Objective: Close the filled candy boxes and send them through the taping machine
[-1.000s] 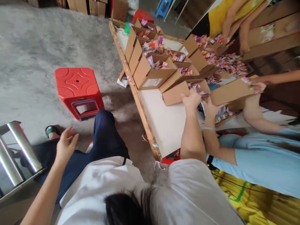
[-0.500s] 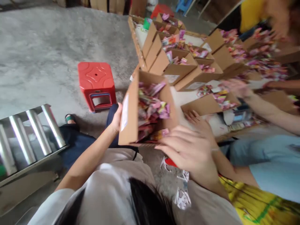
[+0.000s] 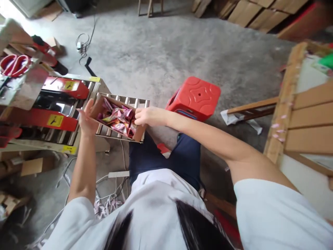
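An open cardboard box full of small pink and purple packets sits on the metal rollers of a conveyor, left of centre. My left hand is at the box's left end, its fingers apart and pointing up, the palm towards the box. At the right end, my right hand has its fingers bent over the box's edge, closed on it. The far fingertips of that hand reach just inside, beside the packets.
A red and black machine stands at the left, with red-handled scissors above it. Behind my right forearm is a red stool. A wood-edged table with boxes is at the right. Cables lie on the floor.
The view has swung left from the table of boxes and the people to the conveyor. The box has moved onto the rollers. My left hand has opened; my right hand has closed on the box's edge.
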A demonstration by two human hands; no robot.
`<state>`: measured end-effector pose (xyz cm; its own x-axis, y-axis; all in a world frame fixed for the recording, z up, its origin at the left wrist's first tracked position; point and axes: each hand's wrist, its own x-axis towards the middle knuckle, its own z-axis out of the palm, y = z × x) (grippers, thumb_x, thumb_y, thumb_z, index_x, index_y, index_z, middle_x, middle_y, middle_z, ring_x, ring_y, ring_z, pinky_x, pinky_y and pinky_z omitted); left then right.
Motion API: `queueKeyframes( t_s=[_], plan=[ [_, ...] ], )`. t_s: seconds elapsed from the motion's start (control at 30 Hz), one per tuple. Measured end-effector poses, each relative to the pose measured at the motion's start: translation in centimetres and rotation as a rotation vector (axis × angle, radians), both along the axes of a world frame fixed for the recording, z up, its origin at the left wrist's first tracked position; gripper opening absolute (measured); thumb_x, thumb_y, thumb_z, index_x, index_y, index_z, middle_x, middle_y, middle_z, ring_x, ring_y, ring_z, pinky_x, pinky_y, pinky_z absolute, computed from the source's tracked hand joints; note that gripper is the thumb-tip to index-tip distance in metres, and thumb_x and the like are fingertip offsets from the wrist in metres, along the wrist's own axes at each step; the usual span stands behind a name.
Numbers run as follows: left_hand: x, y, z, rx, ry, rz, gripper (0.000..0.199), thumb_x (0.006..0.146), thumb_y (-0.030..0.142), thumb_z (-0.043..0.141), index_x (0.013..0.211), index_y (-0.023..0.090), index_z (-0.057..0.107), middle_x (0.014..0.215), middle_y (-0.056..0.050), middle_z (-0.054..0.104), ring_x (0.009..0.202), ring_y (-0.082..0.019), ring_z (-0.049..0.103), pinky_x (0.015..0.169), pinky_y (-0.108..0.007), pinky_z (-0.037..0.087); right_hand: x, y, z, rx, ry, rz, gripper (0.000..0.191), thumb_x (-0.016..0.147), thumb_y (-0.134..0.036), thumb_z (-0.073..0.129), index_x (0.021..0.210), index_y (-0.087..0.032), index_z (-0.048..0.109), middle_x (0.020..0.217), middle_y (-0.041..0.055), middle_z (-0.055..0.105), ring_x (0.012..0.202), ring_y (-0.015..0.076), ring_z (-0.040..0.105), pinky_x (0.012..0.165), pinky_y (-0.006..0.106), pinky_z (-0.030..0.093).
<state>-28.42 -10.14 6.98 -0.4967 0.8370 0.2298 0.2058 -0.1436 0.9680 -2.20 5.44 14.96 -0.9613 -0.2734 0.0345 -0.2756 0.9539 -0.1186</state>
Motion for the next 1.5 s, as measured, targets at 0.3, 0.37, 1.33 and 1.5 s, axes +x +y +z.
queueKeyframes(
  t_s=[0.3, 0.37, 1.33, 1.5],
  plan=[
    [-1.6, -2.6, 0.0, 0.236, -0.091, 0.241, 0.034, 0.073, 0.048, 0.076, 0.098, 0.026, 0.074, 0.111, -0.004, 0.072, 0.114, -0.025, 0.065, 0.105, -0.038, 0.05, -1.2, -4.3, -3.1, -0.387, 0.213, -0.288, 0.05, 0.101, -0.027, 0.043, 0.149, -0.015, 0.038, 0.161, 0.013, 0.03, 0.154, 0.0245, 0.017, 0.125, 0.054, 0.022],
    [-1.6, -3.3, 0.6, 0.144, -0.088, 0.174, 0.036, 0.074, 0.05, 0.073, 0.101, 0.027, 0.075, 0.11, -0.004, 0.073, 0.11, -0.026, 0.066, 0.103, -0.039, 0.052, -3.5, -5.8, -4.6, -0.337, 0.114, -0.293, 0.051, 0.1, -0.031, 0.048, 0.148, -0.014, 0.042, 0.16, 0.0142, 0.032, 0.153, 0.0279, 0.019, 0.125, 0.054, 0.02],
    [8.6, -2.0, 0.2, -0.177, 0.926, 0.13, 0.077, 0.095, 0.063, 0.031, 0.155, 0.015, 0.027, 0.159, -0.017, 0.033, 0.151, -0.03, 0.026, 0.125, -0.051, 0.016, -2.5, -6.4, -6.4, -0.789, 0.142, -0.401, 0.064, 0.076, -0.048, 0.079, 0.13, -0.016, 0.065, 0.149, 0.014, 0.05, 0.146, 0.0359, 0.033, 0.122, 0.059, 0.017],
    [10.0, -1.8, 0.1, -0.373, 1.108, -0.016, 0.095, 0.079, 0.073, 0.055, 0.151, 0.014, 0.038, 0.159, -0.017, 0.034, 0.15, -0.036, 0.025, 0.125, -0.056, 0.012, -0.2, -4.3, -5.2, -1.626, 0.205, -0.44, 0.059, 0.082, -0.065, 0.066, 0.12, -0.021, 0.069, 0.105, 0.0079, 0.075, 0.109, 0.0251, 0.068, 0.105, 0.045, 0.049]
  ],
)
